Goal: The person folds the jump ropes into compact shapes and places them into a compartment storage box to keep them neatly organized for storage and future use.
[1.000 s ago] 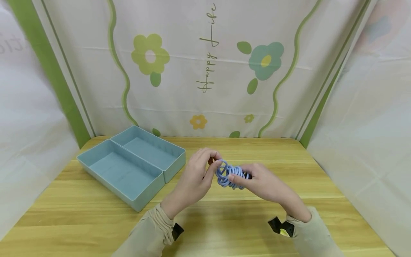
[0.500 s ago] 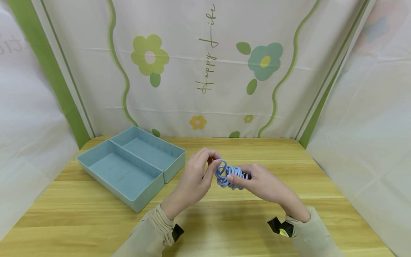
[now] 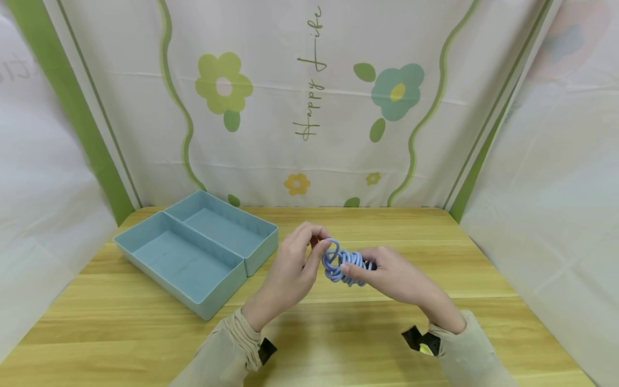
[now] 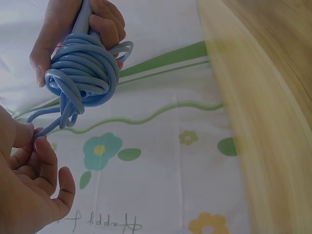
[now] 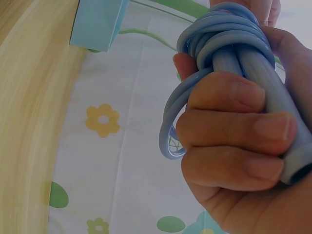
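A light blue jump rope point(image 3: 332, 273) is bundled above the table in front of me, its cord wound in several turns round its own handles. My right hand point(image 3: 394, 273) grips the two handles point(image 5: 268, 85), fingers curled round them and thumb along the coils. At the bundle's left end, my left hand point(image 3: 292, 263) pinches a loop of the cord point(image 4: 45, 111) between thumb and forefinger; its other fingers are bent loosely. Another loop of cord point(image 5: 168, 131) sticks out beside the right fingers. The palm hides part of the handles.
Two light blue open bins point(image 3: 205, 312) stand side by side at the left of the wooden table point(image 3: 333, 344). A white curtain point(image 3: 271, 150) with flower prints hangs behind the table, with pale cloth at both sides.
Both hands keep their hold on the jump rope. The loop at the left fingers stands slightly larger, and the head view has shifted a little.
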Available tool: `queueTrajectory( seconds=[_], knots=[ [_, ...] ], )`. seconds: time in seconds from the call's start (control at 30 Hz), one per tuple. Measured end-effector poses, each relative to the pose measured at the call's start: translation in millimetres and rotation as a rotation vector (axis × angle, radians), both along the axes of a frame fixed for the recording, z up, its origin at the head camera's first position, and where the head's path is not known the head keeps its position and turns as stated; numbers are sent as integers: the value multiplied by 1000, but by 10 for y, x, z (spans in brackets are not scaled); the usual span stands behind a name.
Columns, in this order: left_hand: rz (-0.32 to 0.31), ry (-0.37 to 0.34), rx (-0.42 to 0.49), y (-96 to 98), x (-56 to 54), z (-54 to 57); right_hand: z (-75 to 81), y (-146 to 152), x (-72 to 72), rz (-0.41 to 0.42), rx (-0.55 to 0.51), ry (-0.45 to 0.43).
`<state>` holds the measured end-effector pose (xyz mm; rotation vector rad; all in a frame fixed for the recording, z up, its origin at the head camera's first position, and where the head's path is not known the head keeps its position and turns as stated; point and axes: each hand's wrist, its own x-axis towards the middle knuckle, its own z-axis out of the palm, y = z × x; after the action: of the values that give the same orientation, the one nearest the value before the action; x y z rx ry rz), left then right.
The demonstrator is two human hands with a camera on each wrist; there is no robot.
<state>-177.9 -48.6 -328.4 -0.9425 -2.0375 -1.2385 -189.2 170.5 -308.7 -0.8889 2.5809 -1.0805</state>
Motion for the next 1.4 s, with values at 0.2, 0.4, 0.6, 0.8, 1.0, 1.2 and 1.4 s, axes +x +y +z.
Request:
queueTrajectory(
  seconds=[0.2,0.4,0.6,0.8,1.0,1.2,1.4],
  knots=[
    [0,10,9,4,2,-10,-8,-6,7,-8,14,-7],
    [-4,10,8,6,12,-15,-13,-11,14,-31,59,8],
    [-6,15,-13,19,28,-14,-37,-18,10,-42,88,11],
    [1,29,-38,43,49,-16,-60,-27,9,-65,121,25],
    [5,23,-48,46,72,-3,-58,-34,11,-73,136,27],
    [-9,20,-6,-2,28,23,-46,-41,11,-46,86,-1],
    [44,-85,40,-74,-8,68,-83,-64,-10,-32,15,14]
  ],
)
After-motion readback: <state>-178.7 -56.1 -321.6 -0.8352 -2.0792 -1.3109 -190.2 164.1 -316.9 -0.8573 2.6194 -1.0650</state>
